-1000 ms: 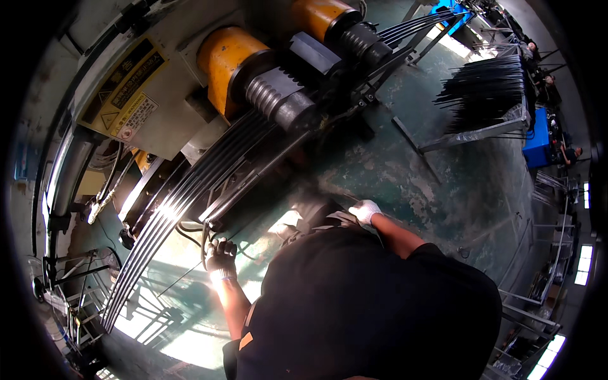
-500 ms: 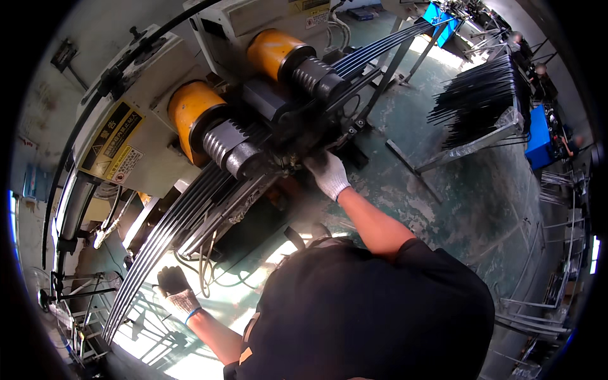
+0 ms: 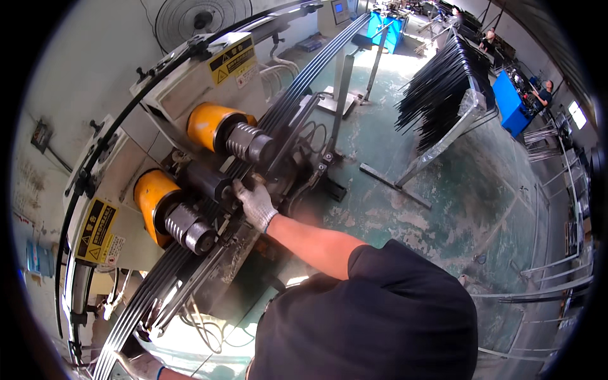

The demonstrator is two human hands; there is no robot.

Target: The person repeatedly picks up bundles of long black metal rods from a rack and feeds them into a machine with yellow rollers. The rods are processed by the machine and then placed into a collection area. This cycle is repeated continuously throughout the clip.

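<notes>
My right hand (image 3: 258, 206), in a whitish knit glove with darkened fingers, is on the machine between two ridged steel rollers (image 3: 190, 229). Its fingers curl beside the end of a dark cylinder (image 3: 218, 187); what they grip is hidden. Several long, thin metal rods (image 3: 142, 297) run side by side through the machine, under the rollers. At the lower left edge, my gloved left hand (image 3: 144, 366) meets the near end of these rods, its thumb side over them. The frame edge cuts off part of that hand. Orange housings (image 3: 155, 197) sit behind the rollers.
A black hose or cable (image 3: 139, 85) arches along the machine's far side. To the right, a metal rack (image 3: 443, 142) bears a dense bundle of black rods (image 3: 430, 95). A metal bar (image 3: 394, 185) lies across the green floor. Other people work beside a blue cabinet (image 3: 512, 104) farther off.
The view has shifted, showing more of the machine's far end. My left hand, open and apart from the rods before, is now at them. My right hand stays at the machine between the rollers.
</notes>
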